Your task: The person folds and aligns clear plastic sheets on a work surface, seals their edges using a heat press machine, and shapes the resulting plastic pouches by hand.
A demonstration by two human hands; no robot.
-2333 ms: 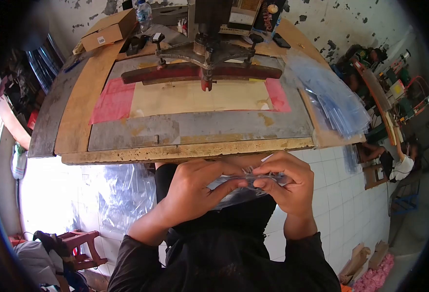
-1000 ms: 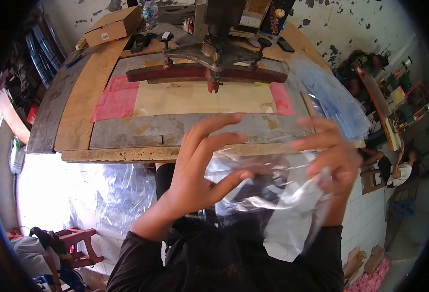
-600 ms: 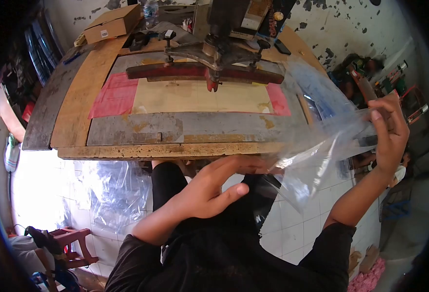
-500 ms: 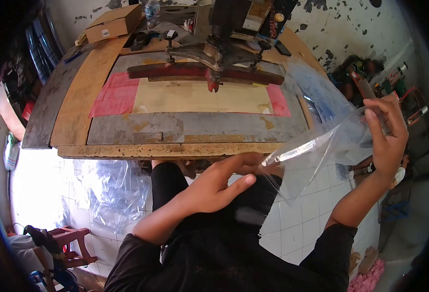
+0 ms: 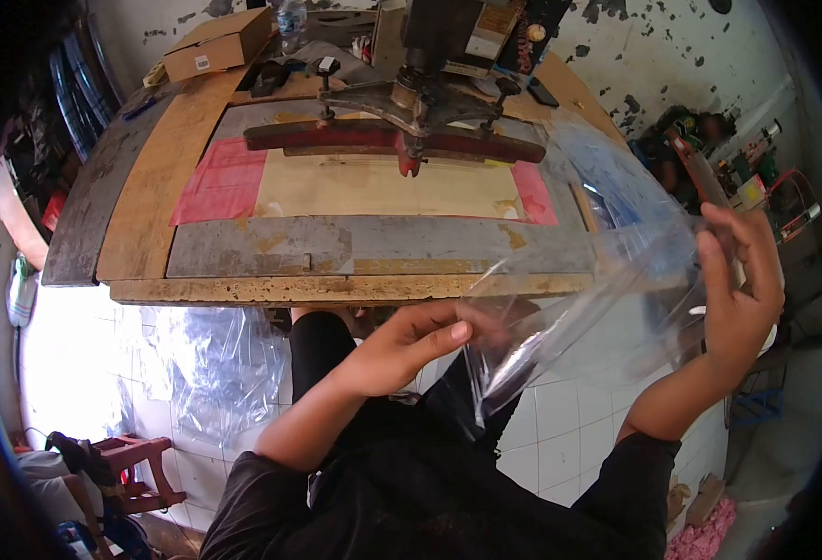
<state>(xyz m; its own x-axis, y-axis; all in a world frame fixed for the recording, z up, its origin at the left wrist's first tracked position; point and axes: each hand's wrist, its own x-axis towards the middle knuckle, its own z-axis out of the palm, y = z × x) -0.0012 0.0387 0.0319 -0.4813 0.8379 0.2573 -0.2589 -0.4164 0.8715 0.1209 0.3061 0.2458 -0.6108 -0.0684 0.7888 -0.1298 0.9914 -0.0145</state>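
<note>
A clear plastic sheet (image 5: 584,303) is stretched in the air between my hands, in front of the bench's right side. My left hand (image 5: 397,350) pinches its left edge between thumb and fingers, below the bench's front edge. Some of those fingers show through the film. Held higher and to the right, my right hand (image 5: 745,271) grips the sheet's other end with thumb and fingertips. Ahead of both hands, a press with a red-edged metal bar (image 5: 336,138) hangs over a yellow pad (image 5: 364,187) with pink strips at its ends.
More clear plastic (image 5: 607,173) lies on the bench's right side. A cardboard box (image 5: 215,47) stands at the back left, and a phone (image 5: 542,91) at the back right. Crumpled plastic (image 5: 215,373) is on the floor beside a red stool (image 5: 136,467). Another person (image 5: 686,131) is at the far right.
My left hand has moved slightly left and closed on the sheet's edge. My right hand has lowered a little. The sheet is spread wider between them.
</note>
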